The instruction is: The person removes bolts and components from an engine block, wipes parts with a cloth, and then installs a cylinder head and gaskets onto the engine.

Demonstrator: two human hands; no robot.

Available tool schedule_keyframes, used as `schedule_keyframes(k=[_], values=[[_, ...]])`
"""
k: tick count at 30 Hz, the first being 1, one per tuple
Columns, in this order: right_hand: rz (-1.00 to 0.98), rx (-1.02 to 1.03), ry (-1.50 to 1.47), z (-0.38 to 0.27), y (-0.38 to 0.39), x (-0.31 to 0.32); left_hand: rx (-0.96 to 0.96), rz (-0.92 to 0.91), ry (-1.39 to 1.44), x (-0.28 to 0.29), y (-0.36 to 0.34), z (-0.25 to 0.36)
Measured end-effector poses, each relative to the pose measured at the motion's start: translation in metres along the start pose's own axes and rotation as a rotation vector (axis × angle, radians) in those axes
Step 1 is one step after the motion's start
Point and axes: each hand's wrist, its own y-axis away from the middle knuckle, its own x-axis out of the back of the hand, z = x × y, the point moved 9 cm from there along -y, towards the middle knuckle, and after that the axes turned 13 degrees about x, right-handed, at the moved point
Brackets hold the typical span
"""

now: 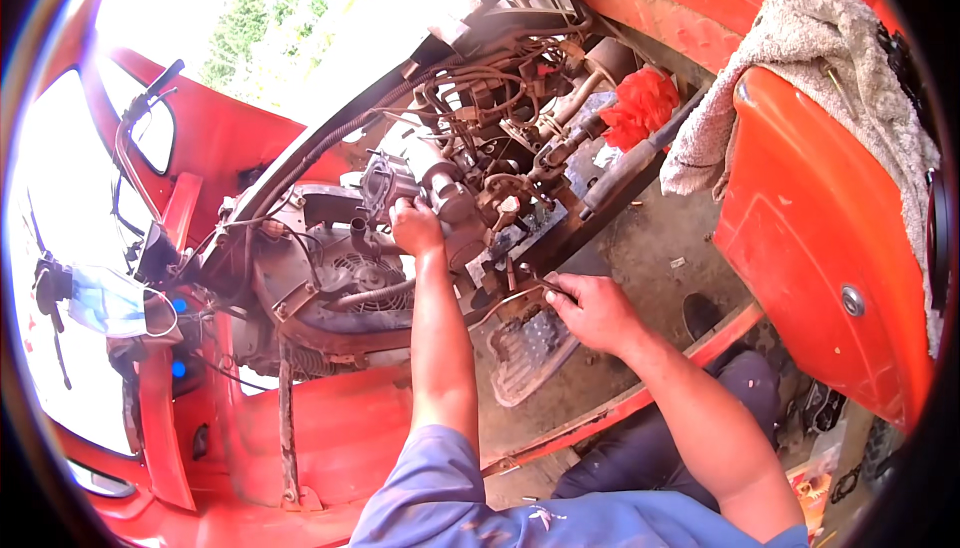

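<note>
A pale blue face mask (108,306) hangs at far left. Rightward, past a round fan (368,283), the left hand (417,227) touches the metal engine (455,206), which sits mid-view; its fingers curl, but I cannot tell whether they grip. The right hand (596,314) pinches a slim dark tool (550,286) near the engine. Farther right, a grey towel (800,33) drapes over a red panel (815,218).

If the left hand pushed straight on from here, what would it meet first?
Most likely the grey metal housing just ahead of the left hand; whether they already touch is hard to tell.
</note>
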Motion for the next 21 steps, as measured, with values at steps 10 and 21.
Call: schedule_keyframes(k=[10,21], values=[[0.010,-0.006,0.007,-0.001,0.005,0.006,0.065,-0.052,-0.019,0.001,0.010,0.002],[-0.014,0.004,0.021,0.001,0.008,0.007,0.074,-0.036,0.034,-0.007,0.017,-0.002]])
